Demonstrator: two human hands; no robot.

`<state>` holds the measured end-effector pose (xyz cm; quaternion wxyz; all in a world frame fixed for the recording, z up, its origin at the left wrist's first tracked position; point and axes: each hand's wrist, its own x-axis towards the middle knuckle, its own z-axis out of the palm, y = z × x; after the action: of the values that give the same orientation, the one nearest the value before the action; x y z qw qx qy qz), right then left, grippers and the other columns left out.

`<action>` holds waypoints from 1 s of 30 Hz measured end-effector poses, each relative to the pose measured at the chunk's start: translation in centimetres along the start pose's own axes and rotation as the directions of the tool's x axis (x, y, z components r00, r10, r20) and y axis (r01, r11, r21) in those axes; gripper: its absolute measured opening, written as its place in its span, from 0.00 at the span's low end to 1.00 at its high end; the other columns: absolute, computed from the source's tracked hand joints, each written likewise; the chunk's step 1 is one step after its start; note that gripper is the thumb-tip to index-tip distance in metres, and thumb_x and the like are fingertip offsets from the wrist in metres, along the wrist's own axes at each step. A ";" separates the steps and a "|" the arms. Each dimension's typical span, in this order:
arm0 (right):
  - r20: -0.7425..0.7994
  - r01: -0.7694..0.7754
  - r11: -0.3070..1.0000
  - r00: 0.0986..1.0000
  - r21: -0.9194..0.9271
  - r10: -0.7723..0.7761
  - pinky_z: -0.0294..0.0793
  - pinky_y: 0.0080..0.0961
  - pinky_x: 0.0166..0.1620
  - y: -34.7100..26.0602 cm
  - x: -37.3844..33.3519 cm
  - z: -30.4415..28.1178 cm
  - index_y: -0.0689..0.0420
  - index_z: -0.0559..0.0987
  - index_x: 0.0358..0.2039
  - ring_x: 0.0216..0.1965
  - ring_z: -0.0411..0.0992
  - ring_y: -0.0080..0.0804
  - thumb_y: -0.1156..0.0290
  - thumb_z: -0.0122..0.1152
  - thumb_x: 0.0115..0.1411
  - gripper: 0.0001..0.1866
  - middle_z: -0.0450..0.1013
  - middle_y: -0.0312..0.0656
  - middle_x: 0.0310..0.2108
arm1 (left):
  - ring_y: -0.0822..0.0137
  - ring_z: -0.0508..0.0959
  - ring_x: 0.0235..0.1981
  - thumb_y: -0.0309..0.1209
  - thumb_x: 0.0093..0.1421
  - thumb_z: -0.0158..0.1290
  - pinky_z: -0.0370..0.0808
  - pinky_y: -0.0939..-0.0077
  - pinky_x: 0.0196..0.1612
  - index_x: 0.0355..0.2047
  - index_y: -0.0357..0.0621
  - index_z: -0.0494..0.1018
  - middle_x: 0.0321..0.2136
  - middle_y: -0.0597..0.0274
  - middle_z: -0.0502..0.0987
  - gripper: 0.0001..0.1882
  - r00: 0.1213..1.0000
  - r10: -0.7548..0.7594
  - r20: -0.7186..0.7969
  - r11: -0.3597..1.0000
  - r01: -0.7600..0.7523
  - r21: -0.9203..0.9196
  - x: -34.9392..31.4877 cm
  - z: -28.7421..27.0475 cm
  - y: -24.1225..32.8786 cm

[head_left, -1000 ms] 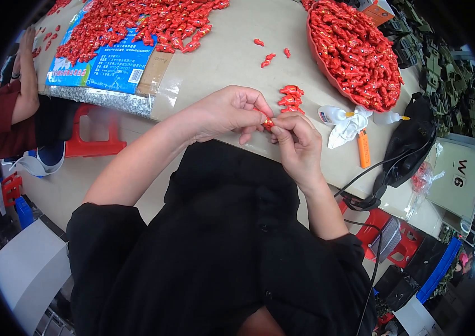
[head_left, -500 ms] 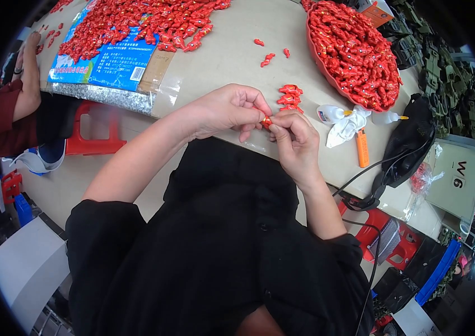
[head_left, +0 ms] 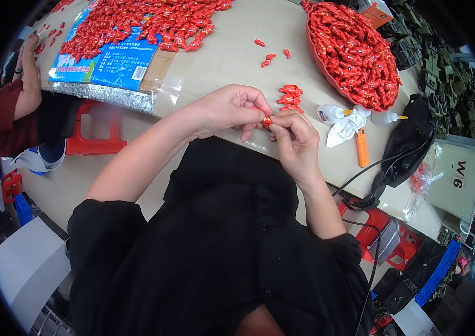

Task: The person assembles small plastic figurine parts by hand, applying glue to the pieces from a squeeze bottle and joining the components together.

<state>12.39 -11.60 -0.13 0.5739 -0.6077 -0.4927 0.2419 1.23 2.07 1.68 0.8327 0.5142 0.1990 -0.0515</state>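
Observation:
A small red and gold piece [head_left: 266,121] is pinched between the fingertips of both hands at the table's near edge; its exact kind is too small to tell. My left hand [head_left: 236,112] grips it from one side with thumb and forefinger, the other fingers curled below. From the other side, my right hand [head_left: 296,137] closes thumb and forefinger on the same piece. Just beyond my right hand lies a short column of similar red pieces [head_left: 290,96]. Several like them lie loose farther off, one being a red piece [head_left: 268,60] with gold marks.
A red basket [head_left: 327,77] heaped with red pieces stands at right. Near it are a glue bottle [head_left: 330,114], a second bottle [head_left: 384,117], white tissue [head_left: 341,132], an orange lighter [head_left: 363,149] and a black bag [head_left: 411,143]. More pieces cover blue packaging [head_left: 114,64]; another person's arm [head_left: 29,84] is far left.

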 end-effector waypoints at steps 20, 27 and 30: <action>-0.041 -0.051 0.930 0.997 0.365 0.071 0.72 0.15 0.32 0.4 -0.3 -0.4 0.65 0.72 0.34 0.32 0.69 0.22 0.83 0.52 0.51 0.08 0.64 0.42 0.38 | 0.74 0.71 0.34 0.21 0.53 0.49 0.71 0.79 0.38 0.35 0.36 0.65 0.33 0.61 0.71 0.09 0.876 0.463 -0.135 0.886 -0.459 0.064 -0.6 1.3 -3.0; -0.025 -0.062 0.926 0.997 0.372 0.077 0.72 0.14 0.31 0.3 -0.4 -0.5 0.64 0.73 0.34 0.31 0.68 0.21 0.83 0.52 0.51 0.09 0.64 0.41 0.39 | 0.74 0.71 0.36 0.19 0.52 0.48 0.70 0.80 0.40 0.34 0.37 0.65 0.35 0.61 0.70 0.08 0.866 0.477 -0.149 0.879 -0.471 0.075 -0.7 1.4 -3.0; -0.020 -0.066 0.927 0.997 0.370 0.079 0.71 0.14 0.31 0.1 -0.4 -0.5 0.64 0.73 0.34 0.30 0.68 0.20 0.84 0.52 0.51 0.09 0.64 0.41 0.39 | 0.73 0.71 0.36 0.19 0.52 0.48 0.70 0.80 0.40 0.34 0.37 0.65 0.36 0.60 0.70 0.08 0.863 0.482 -0.148 0.876 -0.478 0.065 -0.6 1.4 -3.1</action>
<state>12.71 -12.17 -0.24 0.6769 -0.5109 -0.4058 0.3406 0.12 -0.67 -0.15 0.7937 0.5609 0.1304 0.1961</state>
